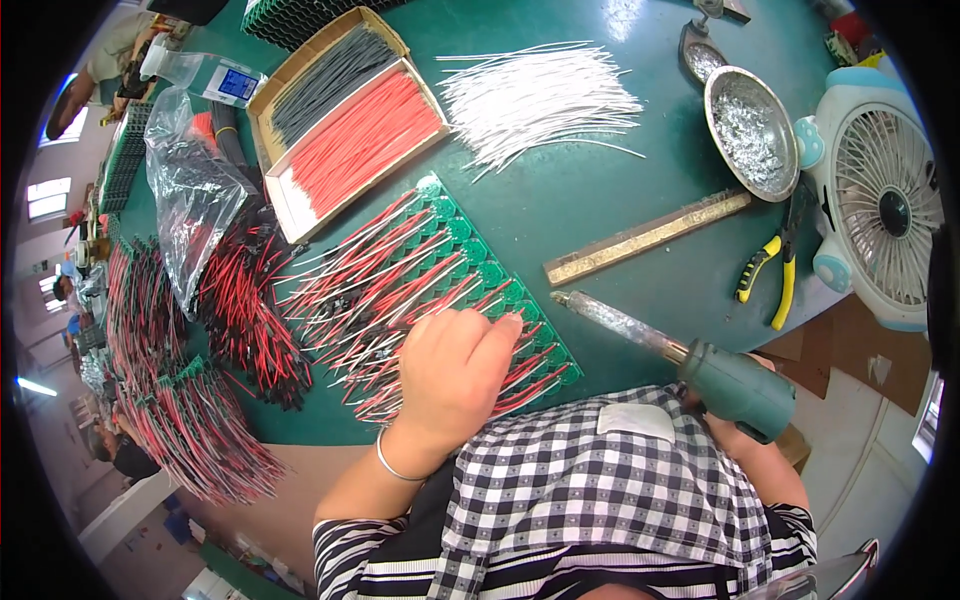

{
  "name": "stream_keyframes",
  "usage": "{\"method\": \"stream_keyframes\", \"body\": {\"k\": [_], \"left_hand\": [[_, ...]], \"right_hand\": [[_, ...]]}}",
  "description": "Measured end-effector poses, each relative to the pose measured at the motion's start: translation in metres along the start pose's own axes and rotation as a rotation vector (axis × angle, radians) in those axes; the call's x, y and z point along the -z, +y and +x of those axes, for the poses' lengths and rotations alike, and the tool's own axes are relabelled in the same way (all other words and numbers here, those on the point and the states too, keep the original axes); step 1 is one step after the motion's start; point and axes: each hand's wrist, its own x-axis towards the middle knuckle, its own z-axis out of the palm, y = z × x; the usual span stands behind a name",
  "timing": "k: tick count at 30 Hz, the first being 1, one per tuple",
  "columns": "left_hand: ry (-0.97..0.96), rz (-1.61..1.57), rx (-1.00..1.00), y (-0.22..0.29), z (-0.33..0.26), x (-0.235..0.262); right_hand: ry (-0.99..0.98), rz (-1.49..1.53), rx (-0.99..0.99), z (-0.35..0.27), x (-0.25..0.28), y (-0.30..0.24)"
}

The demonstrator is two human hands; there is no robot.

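My left hand (pixel 452 372) is closed above a green circuit board panel (pixel 482 265), its fingertips near the right edge. Whatever it pinches is hidden under the fingers. Rows of red, white and black wires (pixel 385 270) are fixed to the panel and fan out to the left. On the right, a green soldering gun (pixel 738 388) is in my right hand (pixel 735 437), which is mostly covered by the gun's body. The gun's long metal barrel (pixel 625 325) points up and left, its tip a little apart from the panel.
A cardboard box (pixel 290 225) holds black and red wires; white wires (pixel 545 105) lie beside it. A wooden strip (pixel 650 238), yellow-handled pliers (pixel 785 280), a metal bowl (pixel 750 135) with silvery scraps and a fan (pixel 885 205) stand right. Wired bundles (pixel 190 400) and a plastic bag (pixel 190 190) lie left.
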Motion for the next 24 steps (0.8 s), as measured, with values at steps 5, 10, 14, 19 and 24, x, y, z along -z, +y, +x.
{"method": "stream_keyframes", "body": {"k": [5, 10, 14, 19, 24], "left_hand": [[0.020, -0.040, -0.023, -0.004, 0.002, -0.003], [0.001, -0.046, -0.042, -0.005, 0.003, -0.004], [0.008, -0.049, -0.042, -0.006, 0.003, -0.005], [0.009, -0.080, -0.007, -0.004, 0.004, -0.005], [0.014, -0.079, -0.010, -0.005, 0.004, -0.005]], "right_hand": [[-0.003, 0.060, -0.091, -0.003, -0.004, -0.006], [-0.024, 0.043, 0.007, 0.007, -0.002, -0.005], [0.006, 0.026, 0.081, 0.015, -0.003, -0.006], [0.023, 0.021, 0.071, 0.014, -0.005, -0.006], [0.002, 0.115, 0.024, 0.015, -0.006, -0.005]]}}
